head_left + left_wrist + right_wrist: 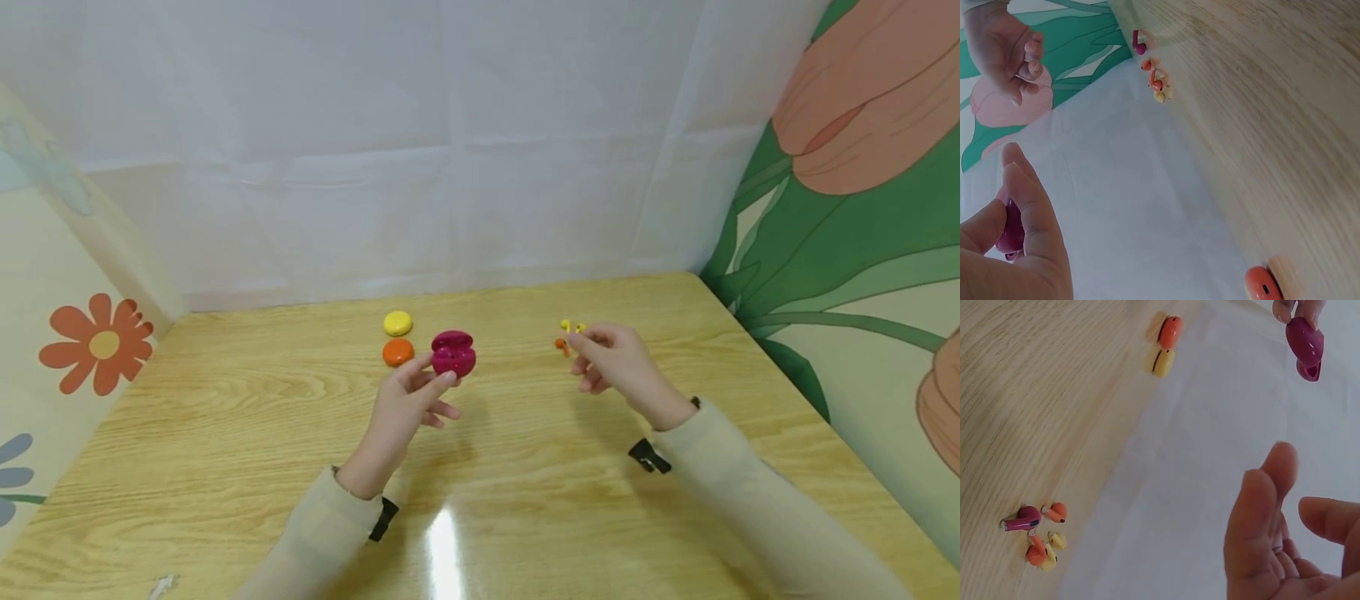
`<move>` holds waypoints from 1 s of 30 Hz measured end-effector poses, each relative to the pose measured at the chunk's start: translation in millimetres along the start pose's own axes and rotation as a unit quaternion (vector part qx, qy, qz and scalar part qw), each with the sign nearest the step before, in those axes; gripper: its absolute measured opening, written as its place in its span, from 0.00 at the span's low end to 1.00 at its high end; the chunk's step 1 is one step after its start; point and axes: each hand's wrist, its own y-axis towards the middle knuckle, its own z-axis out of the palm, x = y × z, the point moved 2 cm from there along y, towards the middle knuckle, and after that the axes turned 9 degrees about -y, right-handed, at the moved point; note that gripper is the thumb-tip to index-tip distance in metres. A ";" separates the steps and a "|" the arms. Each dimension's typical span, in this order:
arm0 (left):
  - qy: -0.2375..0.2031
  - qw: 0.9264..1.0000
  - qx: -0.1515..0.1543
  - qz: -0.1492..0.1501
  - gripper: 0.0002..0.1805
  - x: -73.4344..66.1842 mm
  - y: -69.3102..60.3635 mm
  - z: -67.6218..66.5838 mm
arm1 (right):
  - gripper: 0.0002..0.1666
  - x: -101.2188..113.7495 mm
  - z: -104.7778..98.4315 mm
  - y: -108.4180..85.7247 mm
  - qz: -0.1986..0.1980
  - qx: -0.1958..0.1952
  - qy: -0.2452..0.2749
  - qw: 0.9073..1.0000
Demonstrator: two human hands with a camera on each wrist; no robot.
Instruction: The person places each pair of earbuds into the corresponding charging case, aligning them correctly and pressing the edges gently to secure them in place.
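Observation:
My left hand [405, 408] holds a magenta earbud charging case [454, 360] between thumb and fingers, above the table, its lid raised. Whether a bud sits inside is unclear. My right hand [618, 367] hovers near the earbuds; in the right wrist view its thumb and fingers stand apart with nothing between them. On the tabletop lie a magenta earbud [1022, 522], two orange earbuds [1036, 553] and two yellow earbuds [1057, 540]. From the head view, the right hand hides the magenta bud.
A closed yellow case [397, 323] and a closed orange case [397, 352] lie left of the held case. Behind the wooden table [247, 417] hangs a white cloth [337, 167]. Flower-patterned panels stand at both sides.

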 end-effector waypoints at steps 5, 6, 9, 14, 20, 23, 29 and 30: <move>0.003 1.000 0.001 0.002 0.24 -0.4 0.5 0.8 | 0.18 -6.0 -3.6 -0.1 0.002 0.002 -0.001 1.000; 0.003 1.000 0.002 0.001 0.24 -0.4 0.7 1.0 | 0.19 -7.1 -3.9 0.0 0.003 0.002 -0.001 1.000; 0.003 1.000 0.002 -0.001 0.24 -0.4 1.0 1.4 | 0.20 -9.6 -4.5 -0.2 0.012 0.005 0.001 1.000; 0.003 1.000 0.001 0.002 0.24 -0.1 1.4 0.2 | 0.22 -13.7 -5.8 0.4 0.027 0.003 -0.008 1.000; 0.003 1.000 0.001 0.006 0.23 0.1 2.1 -0.2 | 0.22 -21.3 -6.4 2.4 0.034 0.014 -0.013 0.999; 0.003 1.000 0.003 0.009 0.23 0.2 2.4 0.1 | 0.21 -25.8 -6.1 2.8 0.037 0.021 -0.010 0.999; 0.005 1.000 0.002 0.007 0.23 0.9 1.8 -1.2 | 0.25 -33.5 -4.9 4.7 0.058 0.027 -0.006 0.998; 0.006 1.000 0.002 0.007 0.23 0.9 1.6 -1.5 | 0.25 -34.8 -4.9 5.4 0.060 0.028 -0.005 0.998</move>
